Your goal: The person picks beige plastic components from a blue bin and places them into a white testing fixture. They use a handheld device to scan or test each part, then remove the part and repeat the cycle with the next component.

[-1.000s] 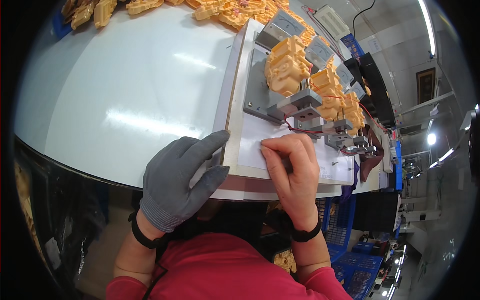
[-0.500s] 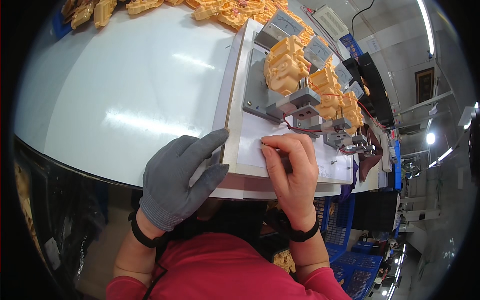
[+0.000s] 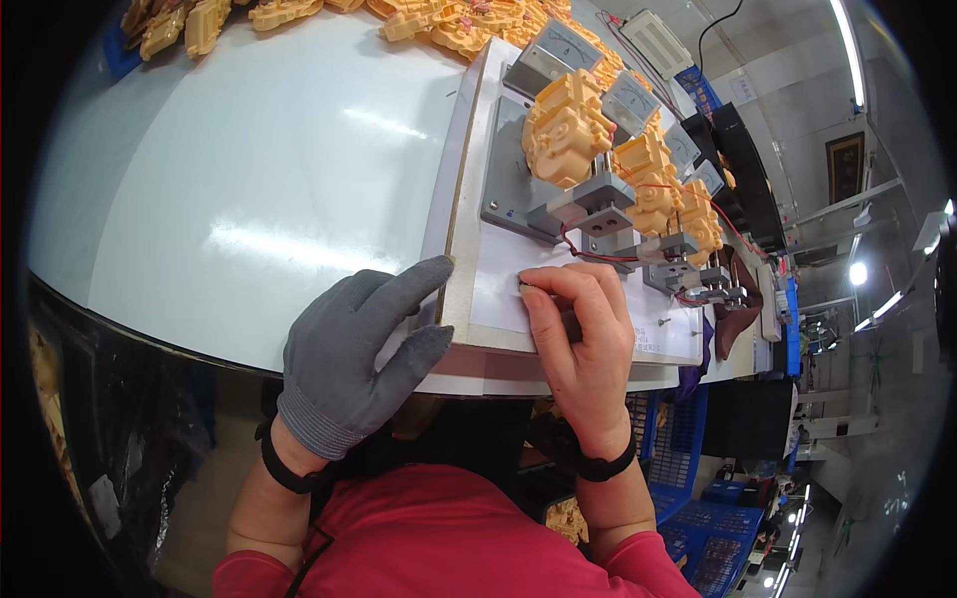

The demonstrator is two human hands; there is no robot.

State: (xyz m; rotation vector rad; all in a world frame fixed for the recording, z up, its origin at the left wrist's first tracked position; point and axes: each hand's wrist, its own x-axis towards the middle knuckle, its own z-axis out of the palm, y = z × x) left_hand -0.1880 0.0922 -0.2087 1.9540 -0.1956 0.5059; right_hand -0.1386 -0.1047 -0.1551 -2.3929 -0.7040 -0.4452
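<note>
My left hand [image 3: 364,349], in a grey knitted glove, rests at the left edge of a white board [image 3: 498,329]. Its thumb and forefinger are apart, with nothing between them. Bare, my right hand [image 3: 583,329] is held over the board's near part, thumb and forefinger pinched together. Whatever sits at those fingertips is too small to make out. Beyond it, a yellow-orange plastic housing [image 3: 566,135] stands on a grey test fixture [image 3: 508,184] with a clamp block [image 3: 598,204] and red wires. An analogue meter [image 3: 553,58] is behind that housing.
More housings [image 3: 653,194] on similar fixtures continue rightward. Loose orange parts [image 3: 449,25] are heaped at the far edge of the white table [image 3: 269,179]. Small screws [image 3: 665,321] stand on the board's near right. Blue crates [image 3: 683,448] are below, at the right.
</note>
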